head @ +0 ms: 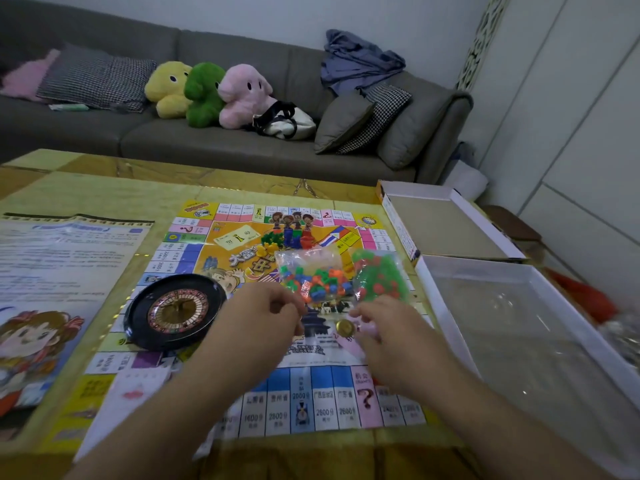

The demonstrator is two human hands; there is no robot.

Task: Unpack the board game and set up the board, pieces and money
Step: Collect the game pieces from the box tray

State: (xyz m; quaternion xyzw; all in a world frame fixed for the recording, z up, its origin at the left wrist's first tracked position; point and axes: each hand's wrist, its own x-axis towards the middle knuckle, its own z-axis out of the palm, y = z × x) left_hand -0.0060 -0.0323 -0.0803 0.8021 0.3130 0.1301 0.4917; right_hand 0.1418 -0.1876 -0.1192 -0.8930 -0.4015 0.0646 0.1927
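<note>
On the desk [104, 188] the board [284, 393] lay unfolded, roulette wheel [173, 311] and standing pawns [294, 233] out; two bags of pieces [311, 275] stayed sealed, no money visible. Left hand [266, 317] curled, contents unclear; right hand [384, 327] pinched a gold coin [345, 328].

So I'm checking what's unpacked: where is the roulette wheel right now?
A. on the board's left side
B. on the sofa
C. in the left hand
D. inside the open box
A: the roulette wheel lies on the left part of the game board, beside the left hand, which does not hold it.
</note>
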